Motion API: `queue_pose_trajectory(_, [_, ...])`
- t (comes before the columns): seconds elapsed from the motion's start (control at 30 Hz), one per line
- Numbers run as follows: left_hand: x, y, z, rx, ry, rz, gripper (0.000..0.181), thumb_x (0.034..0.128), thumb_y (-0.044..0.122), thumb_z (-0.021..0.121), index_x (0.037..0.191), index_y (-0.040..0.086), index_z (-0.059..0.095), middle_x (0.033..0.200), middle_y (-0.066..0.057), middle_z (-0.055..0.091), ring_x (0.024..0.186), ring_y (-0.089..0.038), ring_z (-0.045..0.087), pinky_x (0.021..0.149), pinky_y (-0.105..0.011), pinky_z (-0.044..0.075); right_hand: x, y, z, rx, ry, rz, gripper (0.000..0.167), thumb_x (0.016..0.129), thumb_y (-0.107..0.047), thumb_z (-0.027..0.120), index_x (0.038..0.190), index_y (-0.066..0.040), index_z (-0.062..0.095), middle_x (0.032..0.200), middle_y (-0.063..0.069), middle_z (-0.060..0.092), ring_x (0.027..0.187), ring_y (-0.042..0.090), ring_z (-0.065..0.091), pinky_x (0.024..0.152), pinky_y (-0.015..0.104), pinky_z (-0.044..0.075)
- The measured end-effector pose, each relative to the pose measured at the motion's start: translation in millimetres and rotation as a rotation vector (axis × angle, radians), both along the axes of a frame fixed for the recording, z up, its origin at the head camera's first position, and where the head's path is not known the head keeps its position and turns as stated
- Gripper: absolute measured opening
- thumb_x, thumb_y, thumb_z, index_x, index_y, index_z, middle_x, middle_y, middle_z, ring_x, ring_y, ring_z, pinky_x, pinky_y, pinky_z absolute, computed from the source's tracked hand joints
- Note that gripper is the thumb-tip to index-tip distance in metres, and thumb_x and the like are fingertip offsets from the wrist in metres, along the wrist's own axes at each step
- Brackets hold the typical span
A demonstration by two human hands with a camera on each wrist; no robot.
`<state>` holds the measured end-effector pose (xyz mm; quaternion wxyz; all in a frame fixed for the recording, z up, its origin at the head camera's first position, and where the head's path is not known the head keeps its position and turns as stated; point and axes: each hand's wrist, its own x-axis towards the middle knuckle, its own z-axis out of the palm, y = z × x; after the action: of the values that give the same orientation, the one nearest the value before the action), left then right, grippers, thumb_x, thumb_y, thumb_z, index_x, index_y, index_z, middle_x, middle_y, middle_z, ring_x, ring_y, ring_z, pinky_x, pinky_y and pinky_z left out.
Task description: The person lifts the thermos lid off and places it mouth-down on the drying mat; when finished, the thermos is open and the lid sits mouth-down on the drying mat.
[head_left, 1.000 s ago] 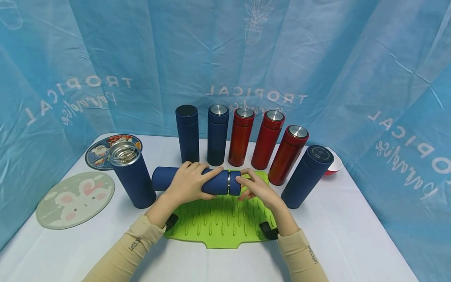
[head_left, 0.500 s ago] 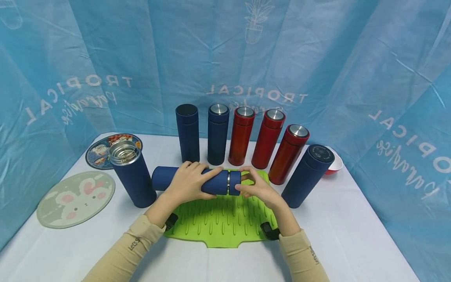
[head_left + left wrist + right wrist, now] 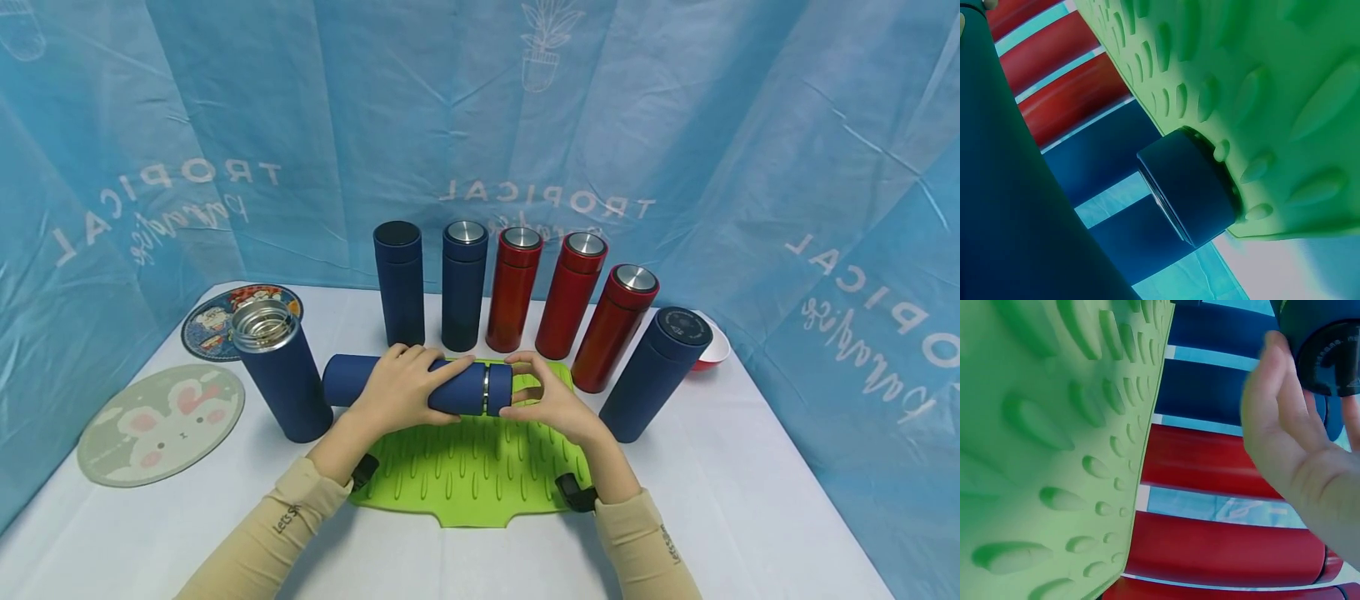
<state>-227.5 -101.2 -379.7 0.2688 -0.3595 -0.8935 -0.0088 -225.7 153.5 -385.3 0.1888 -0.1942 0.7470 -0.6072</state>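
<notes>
A blue bottle [image 3: 456, 390] is held on its side above the green mat [image 3: 465, 492], its lid end to the right. Over its middle, the left hand [image 3: 397, 392] grips the body with thumb and fingers. The right hand [image 3: 558, 408] holds the lid [image 3: 500, 389] between thumb and curled fingers; in the right wrist view this hand [image 3: 1297, 425] is around the lid's dark end [image 3: 1335, 359]. The held bottle [image 3: 1010, 175] fills the left side of the left wrist view. Beyond it, a separate blue lid [image 3: 1188, 187] rests on the mat, hidden in the head view.
An open blue bottle [image 3: 283, 383] stands at the left, near a rabbit mat [image 3: 165, 425] and a patterned round mat [image 3: 206, 333]. Behind stand two blue bottles [image 3: 401, 287] and three red ones [image 3: 512, 292]. Another blue bottle [image 3: 648, 383] and a bowl [image 3: 716, 348] are at the right.
The right hand's fingers and thumb have shifted round the lid, the thumb ending lower on it. The left hand and the held bottle have stayed in place.
</notes>
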Motion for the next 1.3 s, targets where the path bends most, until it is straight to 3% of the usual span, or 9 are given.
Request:
queue_pose_trajectory(0.17, [0.2,-0.3,0.4,0.001,0.007,-0.003,0.083,0.0586,0.062,0.075,0.131,0.028,0.053,0.102,-0.009,0.063,0.089,-0.028,0.06,0.077,-0.042,0.045,-0.3,-2.8,2.7,0.083,-0.082,-0.078,0.059,0.093,-0.042,0.047,0.143,-0.022,0.022,0.129,0.02,0.042,0.098,0.035,0.061,0.081,0.047,0.05])
queue_pose_trajectory(0.27, [0.0,0.3,0.8,-0.001,0.011,-0.004,0.084,0.0586,0.062,0.075,0.131,0.027,0.053,0.102,-0.009,0.063,0.089,-0.027,0.06,0.077,-0.042,0.044,-1.7,-6.1,4.8,0.157,-0.132,-0.167,0.066,0.091,-0.061,0.033,0.138,-0.014,0.032,0.106,0.019,0.059,0.081,0.032,0.067,0.07,0.039,0.052])
queue_pose_trajectory(0.33, [-0.2,0.7,0.8,-0.002,0.018,-0.006,0.084,0.0583,0.063,0.075,0.131,0.027,0.053,0.102,-0.009,0.063,0.089,-0.027,0.06,0.076,-0.041,0.044,-2.3,-8.2,6.0,0.19,-0.145,-0.183,0.07,0.091,-0.063,0.031,0.135,-0.009,0.037,0.092,0.02,0.064,0.071,0.03,0.068,0.063,0.033,0.048])
queue_pose_trajectory(0.43, [-0.3,0.6,0.5,-0.001,0.03,-0.01,0.084,0.0578,0.063,0.075,0.13,0.027,0.053,0.1,-0.009,0.063,0.088,-0.027,0.06,0.075,-0.041,0.044,-2.7,-10.1,6.0,0.201,-0.157,-0.169,0.07,0.092,-0.059,0.034,0.135,-0.004,0.038,0.085,0.022,0.067,0.063,0.026,0.067,0.057,0.028,0.043])
queue_pose_trajectory(0.63, [0.7,0.1,0.8,-0.011,0.02,-0.005,0.085,0.058,0.063,0.076,0.131,0.028,0.052,0.101,-0.009,0.063,0.088,-0.027,0.06,0.076,-0.041,0.045,-2.2,-10.3,4.4,0.174,-0.176,-0.169,0.062,0.091,-0.053,0.043,0.131,-0.006,0.04,0.085,0.019,0.066,0.064,0.021,0.067,0.06,0.028,0.044])
queue_pose_trajectory(0.9, [2.2,-0.1,2.5,-0.016,-0.013,0.012,0.084,0.059,0.063,0.075,0.132,0.027,0.052,0.103,-0.009,0.063,0.09,-0.027,0.059,0.077,-0.042,0.045,-1.2,-5.4,1.9,0.142,-0.151,-0.141,0.055,0.091,-0.042,0.051,0.135,-0.014,0.034,0.106,0.018,0.062,0.078,0.024,0.068,0.073,0.034,0.049])
queue_pose_trajectory(1.1, [0.9,-0.4,0.1,-0.002,-0.021,0.012,0.084,0.0593,0.062,0.075,0.133,0.028,0.051,0.103,-0.008,0.062,0.09,-0.027,0.059,0.077,-0.041,0.044,-1.3,-0.1,-0.5,0.081,-0.105,-0.094,0.054,0.089,-0.031,0.056,0.135,-0.018,0.031,0.116,0.02,0.054,0.088,0.035,0.065,0.077,0.035,0.05])
queue_pose_trajectory(1.17, [0.8,-0.6,-0.3,0.006,-0.018,0.009,0.085,0.0591,0.062,0.075,0.132,0.028,0.051,0.102,-0.008,0.062,0.089,-0.027,0.059,0.077,-0.041,0.044,-1.4,1.4,-1.5,0.062,-0.09,-0.083,0.053,0.088,-0.028,0.057,0.134,-0.018,0.031,0.116,0.021,0.052,0.088,0.036,0.063,0.079,0.038,0.05])
queue_pose_trajectory(1.3, [0.8,-1.1,-0.4,0.016,-0.01,0.001,0.085,0.0586,0.063,0.076,0.132,0.027,0.051,0.102,-0.009,0.062,0.089,-0.027,0.06,0.076,-0.041,0.044,-1.0,3.4,-2.9,0.031,-0.05,-0.064,0.055,0.085,-0.022,0.06,0.133,-0.019,0.033,0.124,0.02,0.044,0.106,0.034,0.051,0.086,0.05,0.046])
